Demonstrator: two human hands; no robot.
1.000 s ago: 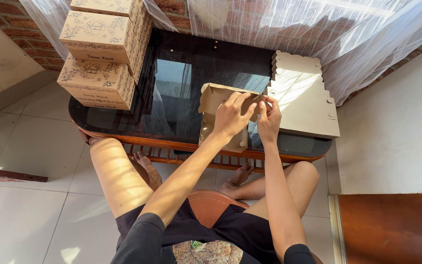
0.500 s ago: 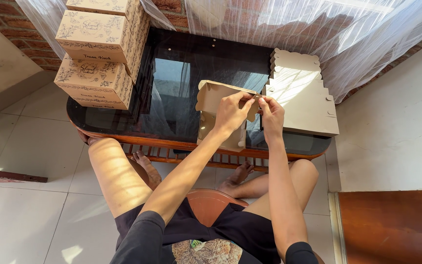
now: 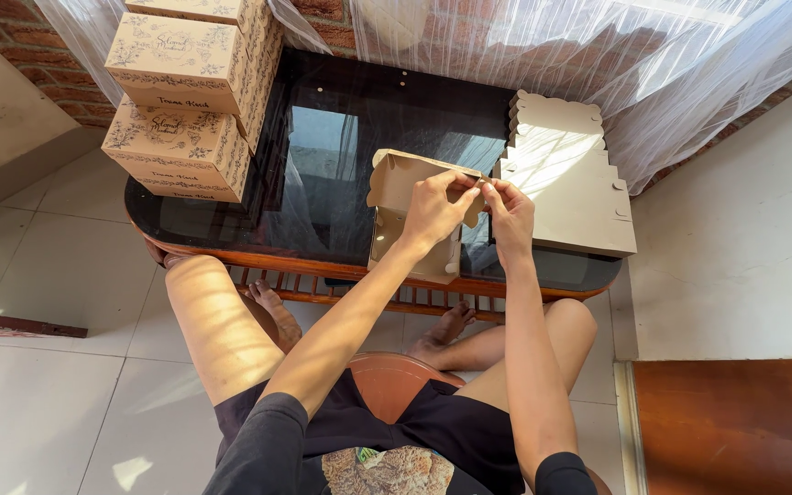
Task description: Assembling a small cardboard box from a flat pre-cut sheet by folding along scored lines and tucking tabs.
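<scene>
Your left hand and right hand pinch the top flap of the half-folded cardboard box, fingers narrow. Since a moment ago the hands have barely moved. The box stands at the glass table's near edge, left of the flat blanks.

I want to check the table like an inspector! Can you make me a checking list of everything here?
Surface: dark glass table with a wooden rim.
Job's things: half-folded cardboard box, open, on the table.
Clutter: stack of flat box blanks at right; finished printed boxes piled at left.
Grippers: left hand and right hand pinch the box's flap.
Cables: nothing seen.
Surroundings: white curtain, brick wall, tiled floor.
</scene>
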